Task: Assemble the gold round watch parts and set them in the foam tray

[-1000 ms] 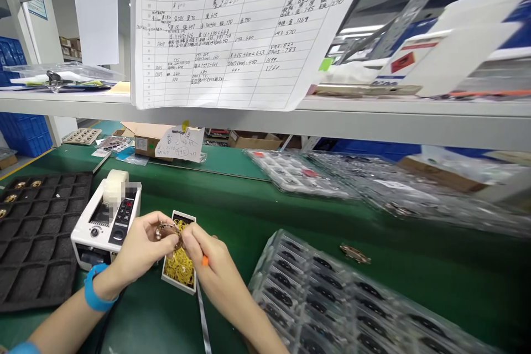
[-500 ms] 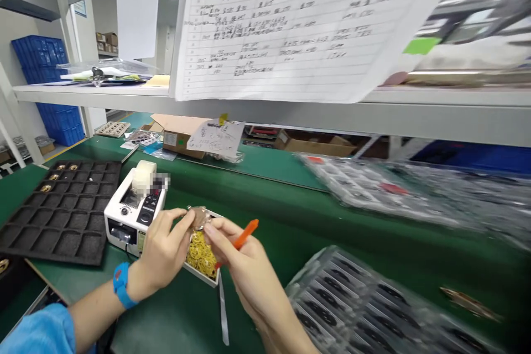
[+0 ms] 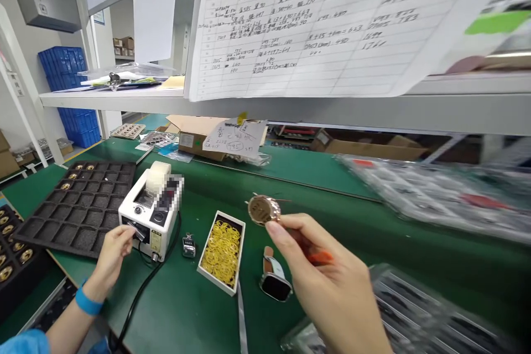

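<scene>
A round, rose-gold-toned metal watch case (image 3: 260,210), its flat disc face engraved with marks too small to read, sits between the thumb and fingers of the right hand (image 3: 334,274), above the table's middle; an orange tool (image 3: 320,257) is tucked in that palm. The left hand (image 3: 113,249) makes a narrow pinch at the front of a white tape dispenser (image 3: 129,203); whether tape lies between the fingertips cannot be told. Between the hands, nearer than the case, stand a chrome tally counter (image 3: 188,247), a white cardboard box (image 3: 215,283) heaped with thin yellow rings (image 3: 224,243), and a square-faced smartwatch (image 3: 277,286). A ridged black foam tray (image 3: 85,221) lies left. Farther back, a handwritten card (image 3: 233,138) bears a circled "195". A ruled sheet (image 3: 311,27), "615" legible, overhangs the shelf (image 3: 124,102) and blocks the view behind; the right hand partly hides clear plastic trays (image 3: 431,301).
</scene>
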`<move>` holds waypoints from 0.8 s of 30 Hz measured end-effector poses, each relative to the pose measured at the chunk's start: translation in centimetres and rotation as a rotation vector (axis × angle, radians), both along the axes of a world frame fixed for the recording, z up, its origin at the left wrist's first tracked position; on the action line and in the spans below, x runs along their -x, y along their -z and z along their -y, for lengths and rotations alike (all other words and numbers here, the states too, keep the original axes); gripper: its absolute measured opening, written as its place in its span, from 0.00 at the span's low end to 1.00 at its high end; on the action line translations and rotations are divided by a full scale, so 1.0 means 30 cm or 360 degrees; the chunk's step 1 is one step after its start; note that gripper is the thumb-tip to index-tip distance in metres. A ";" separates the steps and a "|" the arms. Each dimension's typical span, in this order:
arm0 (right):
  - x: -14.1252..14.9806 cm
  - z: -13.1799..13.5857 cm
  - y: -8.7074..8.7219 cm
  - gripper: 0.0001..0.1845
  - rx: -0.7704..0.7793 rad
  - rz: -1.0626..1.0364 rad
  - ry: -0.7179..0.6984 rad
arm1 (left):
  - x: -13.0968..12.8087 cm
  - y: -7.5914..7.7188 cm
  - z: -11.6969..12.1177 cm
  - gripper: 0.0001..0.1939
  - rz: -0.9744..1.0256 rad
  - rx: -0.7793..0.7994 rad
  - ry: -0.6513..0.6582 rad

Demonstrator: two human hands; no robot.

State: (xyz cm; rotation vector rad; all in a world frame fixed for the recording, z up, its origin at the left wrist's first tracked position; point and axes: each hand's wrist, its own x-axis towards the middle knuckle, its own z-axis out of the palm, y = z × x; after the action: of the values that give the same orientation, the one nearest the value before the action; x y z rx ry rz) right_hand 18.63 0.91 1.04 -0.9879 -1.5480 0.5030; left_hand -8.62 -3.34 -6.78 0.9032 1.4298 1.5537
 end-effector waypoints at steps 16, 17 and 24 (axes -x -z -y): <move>-0.014 -0.030 -0.016 0.18 0.0696 -0.0378 -0.0889 | -0.232 -0.352 -0.096 0.11 -0.0754 -0.0588 0.1045; -0.013 -0.028 -0.016 0.18 0.0745 -0.0413 -0.0921 | -0.251 -0.353 -0.101 0.12 -0.0711 -0.0599 0.1076; -0.009 -0.016 -0.010 0.18 0.0835 -0.0510 -0.1053 | -0.303 -0.325 -0.137 0.12 -0.0603 -0.0578 0.1141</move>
State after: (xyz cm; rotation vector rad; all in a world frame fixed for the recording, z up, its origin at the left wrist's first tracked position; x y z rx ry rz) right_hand 18.90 1.40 1.34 -0.6986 -1.4516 1.5150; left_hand 0.46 0.78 2.96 1.7716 0.8907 1.1268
